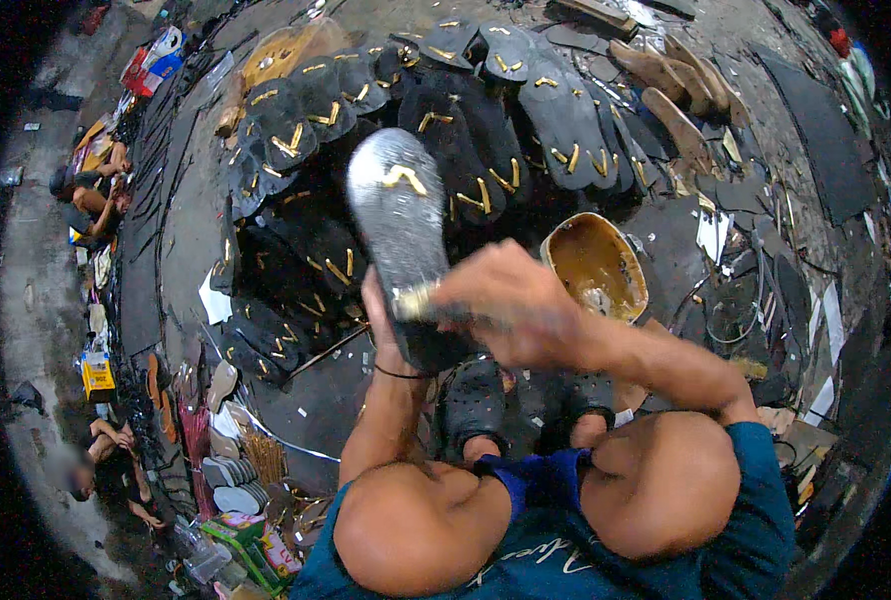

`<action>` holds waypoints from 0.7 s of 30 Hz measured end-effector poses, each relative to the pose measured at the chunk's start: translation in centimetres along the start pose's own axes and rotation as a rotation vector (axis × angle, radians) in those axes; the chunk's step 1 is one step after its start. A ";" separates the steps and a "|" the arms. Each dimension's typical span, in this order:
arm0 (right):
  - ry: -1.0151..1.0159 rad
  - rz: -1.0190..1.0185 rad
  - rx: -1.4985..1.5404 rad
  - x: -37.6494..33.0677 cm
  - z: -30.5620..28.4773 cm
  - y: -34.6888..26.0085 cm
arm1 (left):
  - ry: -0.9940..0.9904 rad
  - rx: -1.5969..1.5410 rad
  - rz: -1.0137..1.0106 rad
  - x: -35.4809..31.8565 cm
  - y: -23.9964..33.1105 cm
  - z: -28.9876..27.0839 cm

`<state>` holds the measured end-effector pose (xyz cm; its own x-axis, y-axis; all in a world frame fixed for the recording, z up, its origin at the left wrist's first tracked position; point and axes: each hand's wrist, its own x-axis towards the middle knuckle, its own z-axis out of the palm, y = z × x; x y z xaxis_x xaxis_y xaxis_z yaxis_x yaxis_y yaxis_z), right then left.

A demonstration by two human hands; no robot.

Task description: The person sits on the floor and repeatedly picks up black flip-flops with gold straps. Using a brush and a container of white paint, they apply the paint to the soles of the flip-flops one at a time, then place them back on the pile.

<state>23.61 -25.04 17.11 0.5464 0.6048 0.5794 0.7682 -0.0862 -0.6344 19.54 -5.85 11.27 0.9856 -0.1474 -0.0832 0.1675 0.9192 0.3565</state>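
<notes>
A black sandal sole [398,215], its upper face wet and shiny with a yellow V-shaped piece on it, is tilted up in front of me. My left hand [378,312] is closed round its near left edge; part of the fingers is hidden beneath it. My right hand [511,300], smeared by motion, grips a brush [416,302] whose pale bristles touch the sole's near end. Right of that hand stands a tub [606,252] with amber, glue-like residue inside. Beyond the held sole, many black soles [451,135] with similar yellow pieces lie overlapping on the ground.
Wooden foot-shaped forms [681,130] lie at the far right, near a black sheet [816,130]. My dark clogs [474,400] are below my hands. Scraps litter the right side. At left are a yellow box [97,377], a green carton [248,545] and two other people seated low.
</notes>
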 end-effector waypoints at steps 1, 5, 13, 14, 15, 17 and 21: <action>0.011 -0.024 0.088 -0.9 -0.6 -1.1 | 0.303 0.081 0.064 0.4 0.6 1.4; -0.073 -0.126 0.196 -2.0 2.4 -0.9 | 0.121 -0.010 0.067 -0.2 3.5 0.2; -0.174 -0.103 0.177 -3.6 2.7 -3.5 | 0.081 -0.031 0.114 1.4 1.9 0.4; -0.140 -0.100 0.059 -2.7 1.3 -3.1 | 0.222 0.032 0.068 2.2 0.4 2.3; -0.109 -0.108 -0.031 -0.5 -0.5 -2.0 | 0.377 0.101 0.033 2.2 -0.4 3.9; -0.037 -0.140 -0.155 3.1 -1.0 0.7 | 0.516 0.197 0.029 1.3 -0.7 1.1; 0.010 -0.217 -0.187 1.4 -0.2 -0.8 | 0.425 0.017 -0.160 2.1 -0.9 0.8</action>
<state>23.83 -24.27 18.51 0.3653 0.6176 0.6966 0.9152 -0.1011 -0.3902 21.47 -7.26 11.53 0.8506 -0.1212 -0.5117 0.3210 0.8904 0.3226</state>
